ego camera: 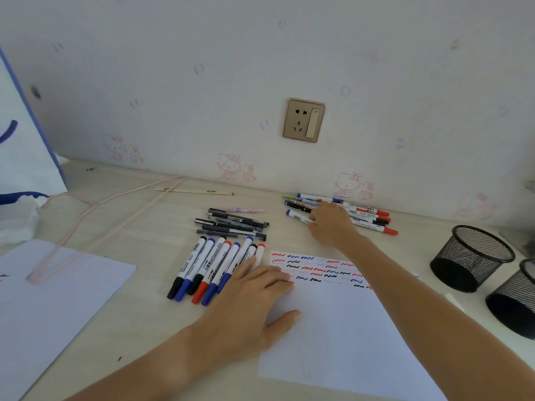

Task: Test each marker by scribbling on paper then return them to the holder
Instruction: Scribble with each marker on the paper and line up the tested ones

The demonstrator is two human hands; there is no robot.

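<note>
A white sheet of paper [333, 337] lies in front of me, with rows of red, blue and black squiggles along its top. My left hand [254, 302] rests flat on the sheet's left edge, fingers straight, next to a row of capped markers [208, 270]. My right hand [333, 227] reaches to a second pile of markers [367, 218] near the wall and pinches a blue-capped marker [298, 217] there. Two black mesh holders [472, 256] [518, 302] stand at the right.
A bunch of dark pens [234, 224] lies behind the marker row. A second sheet [52, 299] is at the left, with a pink wire hanger [95, 218] over it and a white bag [26, 157] beyond. A wall socket [304, 120] sits above the desk.
</note>
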